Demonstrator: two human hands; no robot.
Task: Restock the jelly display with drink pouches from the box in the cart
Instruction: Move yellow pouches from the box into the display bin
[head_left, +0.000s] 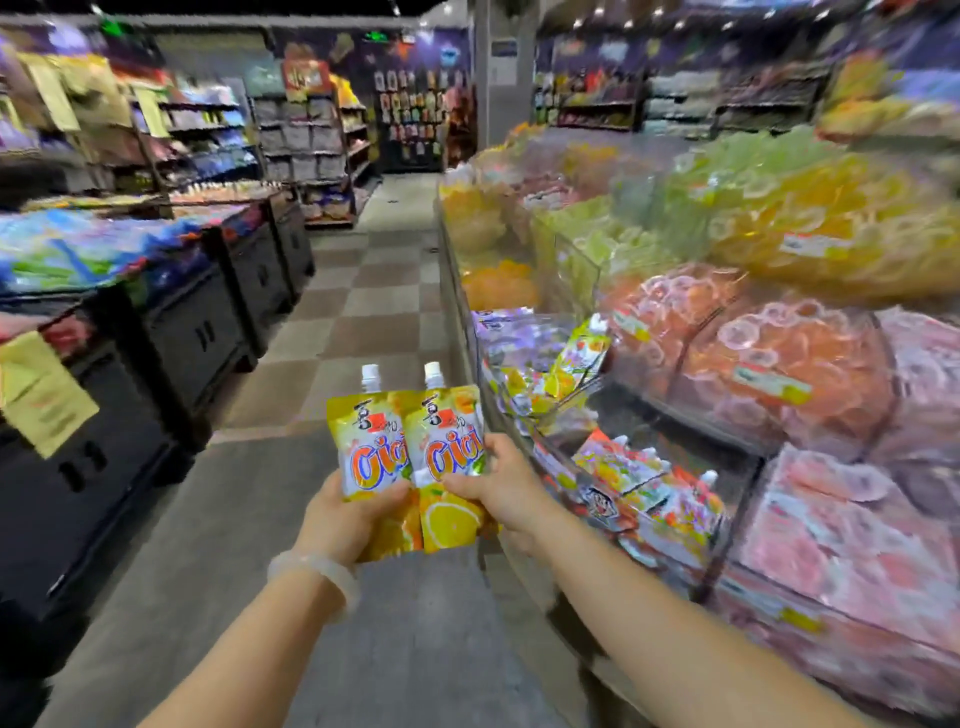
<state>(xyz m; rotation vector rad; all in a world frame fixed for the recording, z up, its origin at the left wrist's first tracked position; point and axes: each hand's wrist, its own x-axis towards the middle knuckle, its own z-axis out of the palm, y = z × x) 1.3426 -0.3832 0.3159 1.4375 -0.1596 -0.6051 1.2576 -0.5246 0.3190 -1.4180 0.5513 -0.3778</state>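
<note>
I hold two yellow-orange drink pouches with white caps upright over the aisle floor. My left hand (347, 512) grips the bottom of the left pouch (370, 441). The right pouch (451, 436) is gripped low on its right side by my right hand (501, 480). The two pouches overlap side by side. To their right is the jelly display (670, 415), with clear-walled bins; the nearest bin (639, 483) holds similar pouches lying flat. The box and the cart are out of view.
Bags of orange, yellow, green and pink jelly cups (779, 358) fill the display on the right. A black island counter (171, 332) with goods stands on the left. A checkered aisle floor (358, 306) runs ahead to shelves (311, 150) at the back.
</note>
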